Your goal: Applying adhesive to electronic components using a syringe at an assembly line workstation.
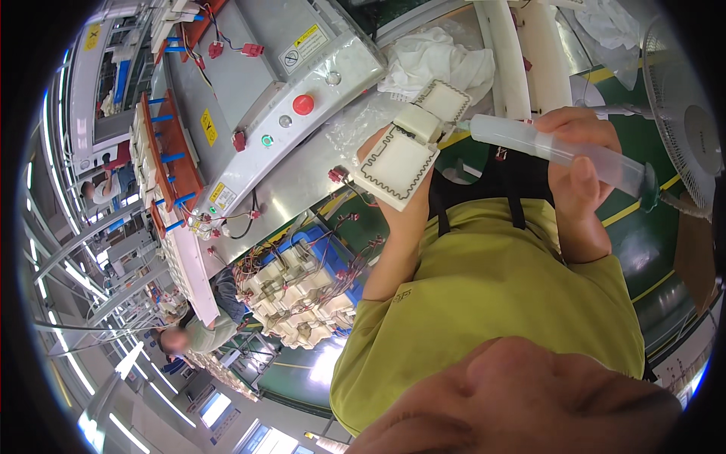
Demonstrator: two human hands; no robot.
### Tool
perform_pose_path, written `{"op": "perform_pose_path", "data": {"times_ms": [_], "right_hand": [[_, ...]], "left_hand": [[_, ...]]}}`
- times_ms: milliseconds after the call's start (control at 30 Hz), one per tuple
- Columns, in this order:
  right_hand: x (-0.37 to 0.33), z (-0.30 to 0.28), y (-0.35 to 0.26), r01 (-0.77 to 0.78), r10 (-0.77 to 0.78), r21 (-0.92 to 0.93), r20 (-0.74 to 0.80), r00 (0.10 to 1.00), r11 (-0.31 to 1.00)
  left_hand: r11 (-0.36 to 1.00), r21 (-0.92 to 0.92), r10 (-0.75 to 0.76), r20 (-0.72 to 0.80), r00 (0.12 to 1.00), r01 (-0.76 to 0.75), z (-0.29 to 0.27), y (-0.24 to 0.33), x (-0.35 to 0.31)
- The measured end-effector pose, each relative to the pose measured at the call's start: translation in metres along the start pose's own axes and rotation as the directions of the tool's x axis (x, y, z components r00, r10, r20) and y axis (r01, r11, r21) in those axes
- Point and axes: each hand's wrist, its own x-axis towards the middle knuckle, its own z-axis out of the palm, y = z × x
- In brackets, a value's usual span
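Observation:
My left hand [410, 218] is wrapped from below around a white plastic part [399, 168], made of two flat squarish sections joined by a narrower block. A dark wavy line runs round the border of both sections. In my right hand [572, 193] is a large translucent syringe [514, 135], lying nearly level, its narrow tip at the edge of the smaller section. Whether tip and part touch, I cannot tell. The syringe's dark green end sticks out past my right hand, where a hose seems to join it.
A grey machine panel with a red button [302, 104] stands at upper left, beside a rack with blue pegs [172, 157]. Crumpled white plastic [439, 64] lies beyond my hands. A blue crate [325, 253] holds several wired cream parts. A fan [692, 129] stands at right. Two people are further off at left.

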Motion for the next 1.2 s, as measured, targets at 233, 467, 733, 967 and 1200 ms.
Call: {"op": "perform_pose_path", "data": {"times_ms": [233,467,733,967,1200], "right_hand": [[-0.001,0.000,-0.009,-0.030,0.019,0.066,0.169,0.985,0.997],[0.005,0.008,-0.012,0.117,-0.078,-0.114,0.302,0.950,0.987],[0.002,0.010,-0.010,0.097,-0.057,-0.129,0.284,0.957,0.987],[-0.001,0.007,-0.004,0.057,-0.040,-0.073,0.217,0.975,0.996],[0.000,0.006,-0.002,0.050,-0.037,-0.053,0.223,0.974,0.997]], "left_hand": [[0.982,0.090,0.155,0.137,0.978,-0.169,0.005,0.004,0.016],[0.973,0.102,0.196,0.118,0.973,-0.208,0.006,0.010,0.013],[0.970,0.121,0.199,0.100,0.975,-0.210,0.003,0.013,0.010],[0.970,0.129,0.193,0.113,0.975,-0.207,0.003,0.015,0.010],[0.975,0.107,0.181,0.108,0.978,-0.192,0.003,0.010,0.010]]}}
